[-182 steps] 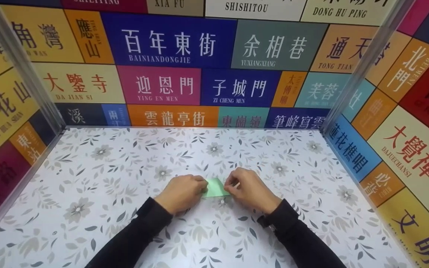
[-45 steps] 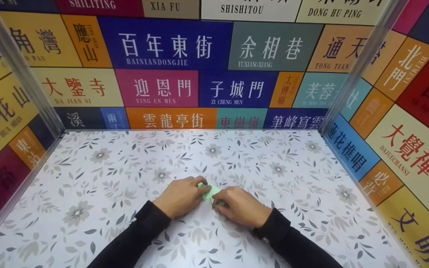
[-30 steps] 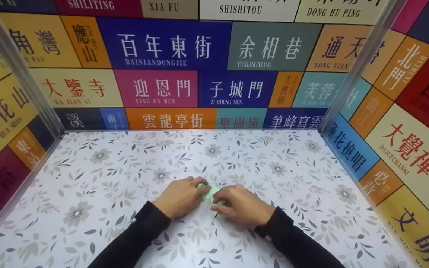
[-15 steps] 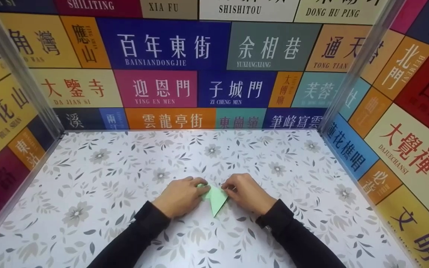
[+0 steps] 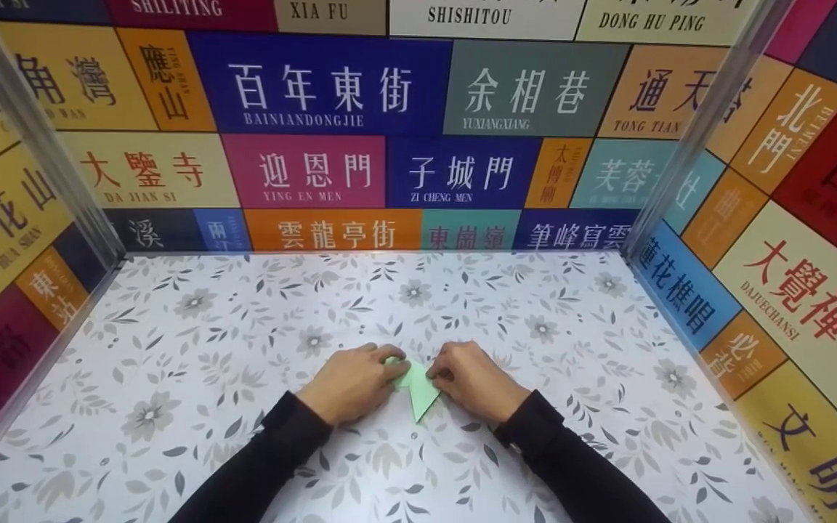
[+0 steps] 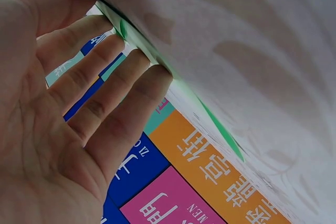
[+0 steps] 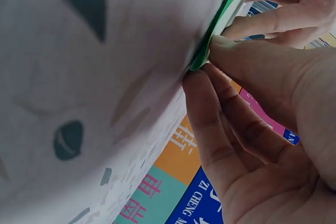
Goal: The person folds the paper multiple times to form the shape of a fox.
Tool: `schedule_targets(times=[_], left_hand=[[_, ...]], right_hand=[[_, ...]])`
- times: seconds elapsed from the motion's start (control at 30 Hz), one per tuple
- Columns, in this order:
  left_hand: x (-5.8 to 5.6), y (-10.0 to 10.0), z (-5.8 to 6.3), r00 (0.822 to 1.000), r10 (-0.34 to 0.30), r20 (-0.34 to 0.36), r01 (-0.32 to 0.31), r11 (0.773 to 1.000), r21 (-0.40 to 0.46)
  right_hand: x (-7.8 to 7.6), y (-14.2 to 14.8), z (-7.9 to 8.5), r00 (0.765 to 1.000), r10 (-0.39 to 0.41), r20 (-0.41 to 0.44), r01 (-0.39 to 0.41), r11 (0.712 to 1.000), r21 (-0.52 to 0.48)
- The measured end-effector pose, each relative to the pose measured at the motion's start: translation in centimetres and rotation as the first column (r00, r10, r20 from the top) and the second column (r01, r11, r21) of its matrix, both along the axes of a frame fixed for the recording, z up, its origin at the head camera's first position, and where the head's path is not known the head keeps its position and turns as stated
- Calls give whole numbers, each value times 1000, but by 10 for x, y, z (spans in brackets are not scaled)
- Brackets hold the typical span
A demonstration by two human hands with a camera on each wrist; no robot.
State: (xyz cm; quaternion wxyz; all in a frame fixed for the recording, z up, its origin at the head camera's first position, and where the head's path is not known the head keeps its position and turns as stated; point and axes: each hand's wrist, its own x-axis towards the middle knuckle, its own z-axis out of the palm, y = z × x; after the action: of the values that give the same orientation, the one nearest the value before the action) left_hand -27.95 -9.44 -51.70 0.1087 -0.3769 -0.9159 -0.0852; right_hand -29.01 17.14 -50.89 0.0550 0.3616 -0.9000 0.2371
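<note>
A small folded sheet of light green paper (image 5: 422, 396) lies on the floral table, one pointed flap aimed at the person. On its left part rests my left hand (image 5: 353, 381). In the left wrist view, the fingers of my left hand (image 6: 105, 87) are nearly straight, their tips pressing along the paper (image 6: 223, 129). My right hand (image 5: 476, 381) is at the paper's right edge. Seen from the right wrist, my right hand (image 7: 257, 124) pinches a corner of the paper (image 7: 202, 56) between thumb and forefinger, close to the table surface. Part of the paper is hidden under the left fingers.
The table (image 5: 259, 450) has a white cover with grey flowers and leaves. Panels with coloured Chinese signs (image 5: 331, 87) close it in at the back, left and right. Clear strips (image 5: 687, 145) run up the back corners.
Earlier the paper was a plain rectangle; now it has a pointed flap. My right hand lifted off the flap to the right, then shifted slightly left. The left hand stays put over the last moments.
</note>
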Motion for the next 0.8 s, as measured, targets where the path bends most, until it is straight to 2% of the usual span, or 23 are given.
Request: schedule_targets(times=[0.27, 0.8], left_hand=[[1, 0, 0, 1000, 1, -9, -1, 1000, -28], [0, 1, -1, 999, 26, -18, -27, 999, -22]], right_hand=[[2, 0, -2, 1000, 2, 3, -2, 1000, 1], [1, 0, -2, 1000, 14, 24, -14, 1000, -17]])
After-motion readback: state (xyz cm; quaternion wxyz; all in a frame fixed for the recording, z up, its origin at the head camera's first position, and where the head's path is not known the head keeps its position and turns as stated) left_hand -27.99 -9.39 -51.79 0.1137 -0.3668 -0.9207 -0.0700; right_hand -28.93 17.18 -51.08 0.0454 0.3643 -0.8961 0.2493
